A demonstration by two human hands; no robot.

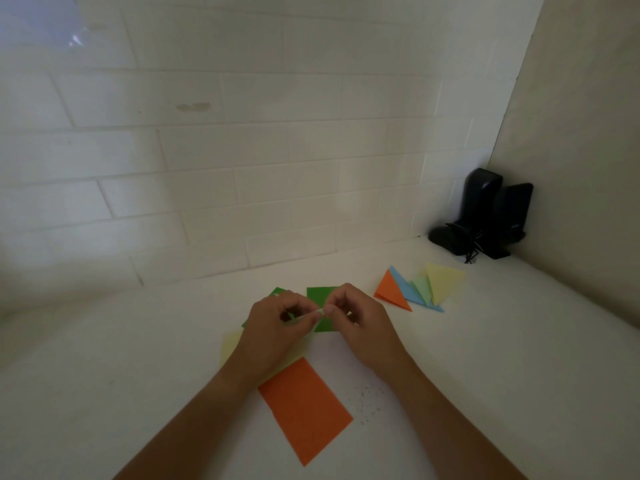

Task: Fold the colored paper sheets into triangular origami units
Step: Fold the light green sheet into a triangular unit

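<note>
A green paper sheet (320,296) is lifted just above the white table, with both hands meeting at its middle. My left hand (277,329) pinches its edge between thumb and forefinger, and my right hand (360,323) pinches the same spot from the right. Much of the green sheet is hidden behind my fingers. A flat orange sheet (304,408) lies near me, under my left wrist. A pale yellow sheet (231,344) lies partly hidden beneath my left hand. Folded triangles lie overlapping at the right: orange (391,292), blue (407,289), light green (422,287) and yellow (443,282).
The white table (138,358) meets a white tiled wall (242,168) at the back and a plain side wall at the right. Two black speakers with cables (485,216) stand in the far right corner. Small dark specks (367,403) dot the table near my right forearm.
</note>
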